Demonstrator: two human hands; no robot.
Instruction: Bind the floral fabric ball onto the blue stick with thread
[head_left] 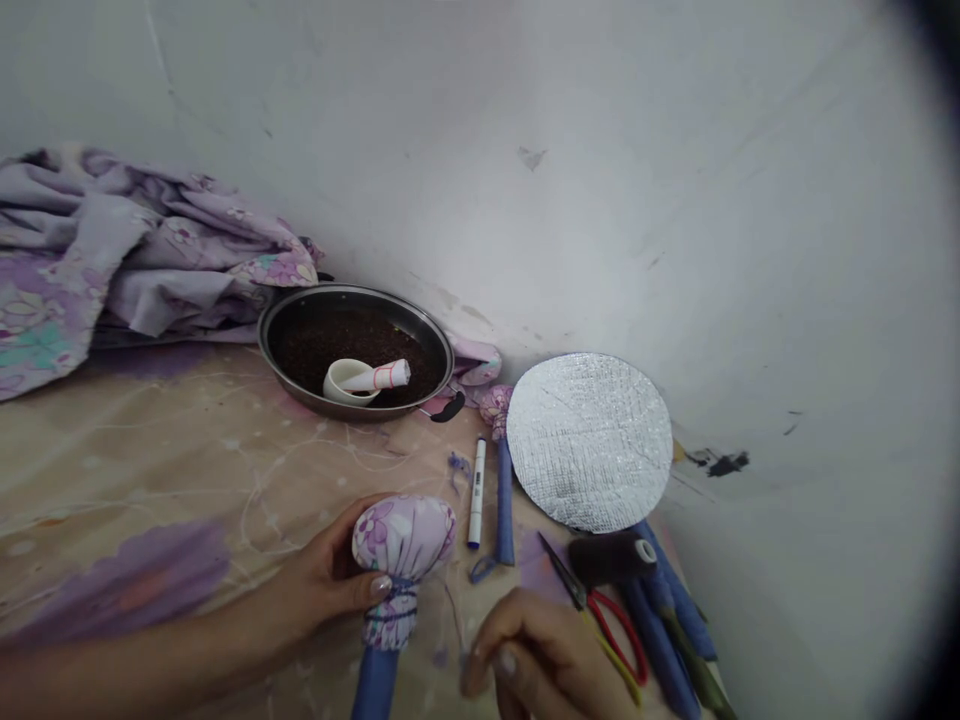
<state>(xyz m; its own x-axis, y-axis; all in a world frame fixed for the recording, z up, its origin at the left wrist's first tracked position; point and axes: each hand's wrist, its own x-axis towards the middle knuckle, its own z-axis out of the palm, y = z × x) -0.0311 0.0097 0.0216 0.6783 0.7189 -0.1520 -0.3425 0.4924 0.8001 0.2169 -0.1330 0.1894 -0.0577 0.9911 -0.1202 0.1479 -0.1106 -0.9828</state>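
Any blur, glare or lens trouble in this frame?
Head view: a dark curved border cuts into the right edge; light is soft and dull, brightest mid-wall; the right hand's fingertips look motion-blurred; the silver disc shines, yet its texture stays readable.

A single head-worn camera is looking forward and down from above the near side of the tabletop [300, 510], facing the pale wall [570, 210] behind it. The hands are sitting closest, along the lower edge; the wall is filling the upper part. A dark curved border is cutting the right side.
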